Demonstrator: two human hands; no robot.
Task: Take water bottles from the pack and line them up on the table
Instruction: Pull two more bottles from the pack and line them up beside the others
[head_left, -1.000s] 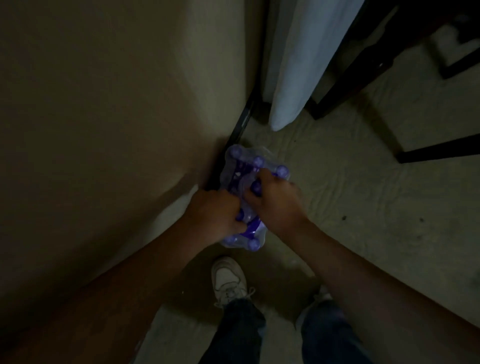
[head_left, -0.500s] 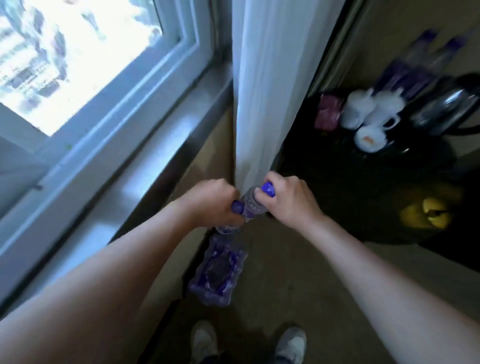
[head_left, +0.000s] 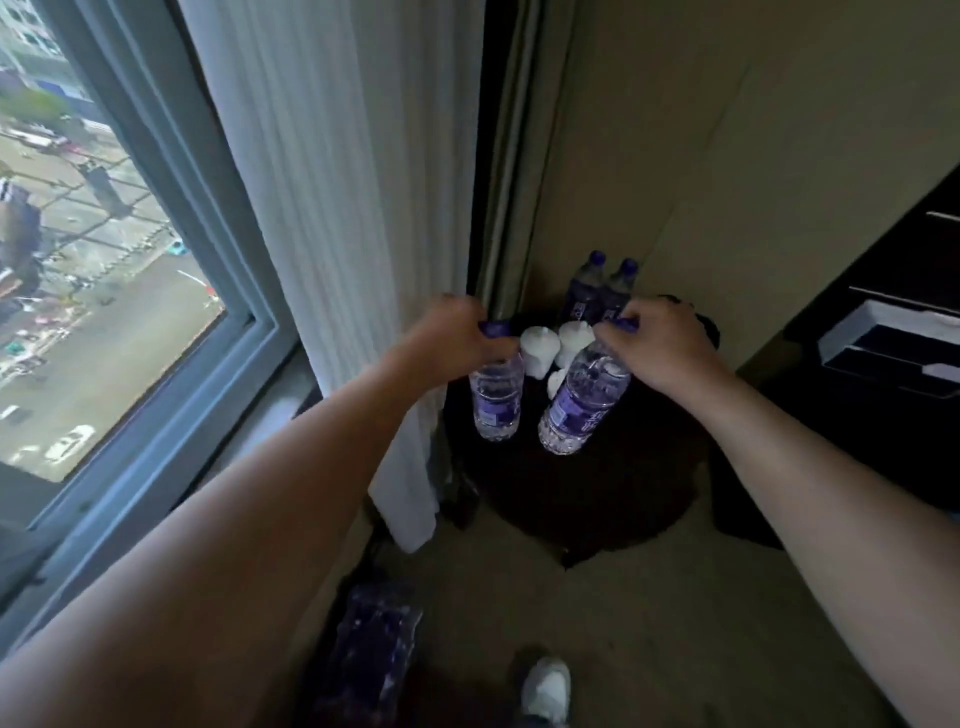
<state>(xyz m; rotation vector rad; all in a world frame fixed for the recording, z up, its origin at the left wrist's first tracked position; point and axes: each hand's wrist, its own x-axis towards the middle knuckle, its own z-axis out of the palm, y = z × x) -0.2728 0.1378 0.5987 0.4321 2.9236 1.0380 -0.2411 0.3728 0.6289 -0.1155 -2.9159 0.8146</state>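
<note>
Holding one bottle (head_left: 496, 397) by its purple cap, the left hand (head_left: 447, 340) pinches tight so it hangs straight over the dark table (head_left: 597, 499). The right hand (head_left: 662, 343) pinches the other bottle (head_left: 582, 405), which tilts. White cups (head_left: 537, 351) and two tall bottles (head_left: 600, 293) crowd the back. The pack (head_left: 371, 644) lies on the floor.
</note>
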